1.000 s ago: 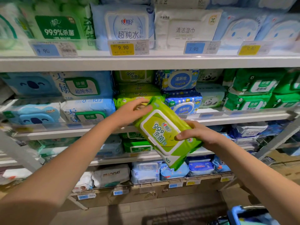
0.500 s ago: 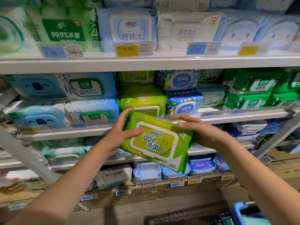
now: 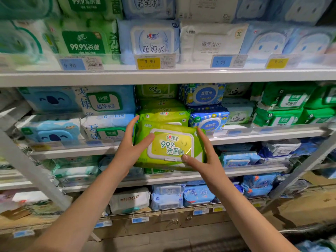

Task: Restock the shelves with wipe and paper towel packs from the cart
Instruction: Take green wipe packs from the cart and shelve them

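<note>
price tags along the clear strip [image 3: 196, 60], left to right: blue 9.90 tag [image 3: 72, 64]; yellow 9.90 tag [image 3: 149, 63], barcode beside the figures; blue 7.90 tag [image 3: 221, 62]; blurred yellow tag [image 3: 276, 63], figures unclear. low down: small blue tag [image 3: 140, 219], small yellow tag [image 3: 218, 209] well to its right. box [image 3: 309, 206]: brown cardboard, lower right. floor [image 3: 163, 239]: grey-brown, bottom edge.

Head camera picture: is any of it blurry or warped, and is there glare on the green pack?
Head view: the green wipe pack is sharp at centre, with a small glint on its lid; the packs at top left are smeared and soft; the left upright leans steeply, likely wide-angle distortion.
</note>
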